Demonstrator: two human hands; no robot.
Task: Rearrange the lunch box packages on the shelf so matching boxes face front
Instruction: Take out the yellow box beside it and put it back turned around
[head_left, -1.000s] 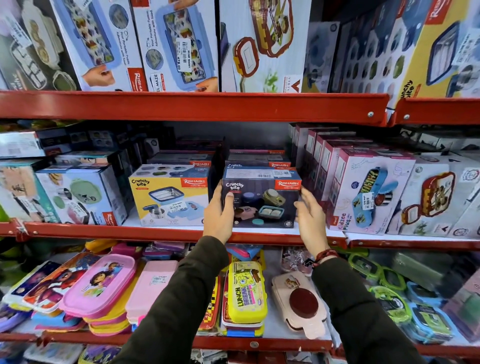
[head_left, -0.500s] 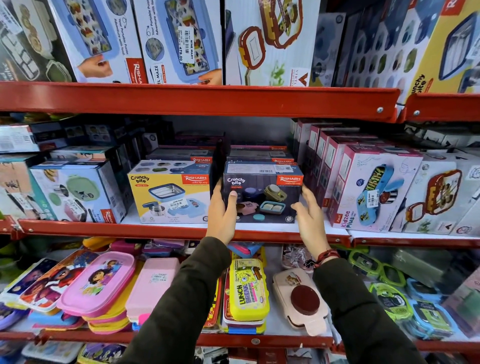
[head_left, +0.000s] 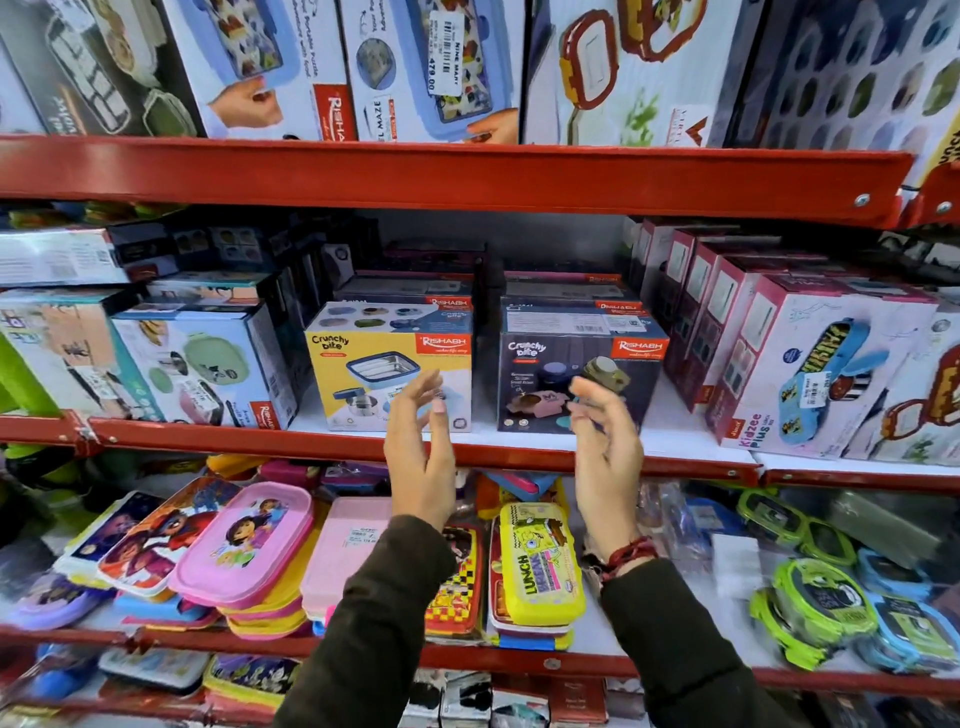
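The dark Crunchy Bite box (head_left: 579, 382) stands upright at the middle shelf's (head_left: 311, 439) front edge, a gap beside the yellow box (head_left: 387, 374). Both hands, left (head_left: 422, 457) and right (head_left: 605, 452), hover spread, holding nothing.

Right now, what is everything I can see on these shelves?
Shelf rails: three, red, across the whole view.
Large boxes: several, mostly blue and white, top shelf.
Yellow Crunchy Bite box: one, middle shelf, front centre.
Dark Crunchy Bite box: one, navy, to the right of the yellow one.
Pink Kidzee boxes: a row, middle shelf, right.
Green-print boxes: a few, middle shelf, left.
Pink lunch boxes: a stack, lower shelf, left.
Yellow lunch box: one, lower shelf, centre.
Green lunch boxes: several, lower right.
Left hand: open, empty.
Right hand: open, empty.
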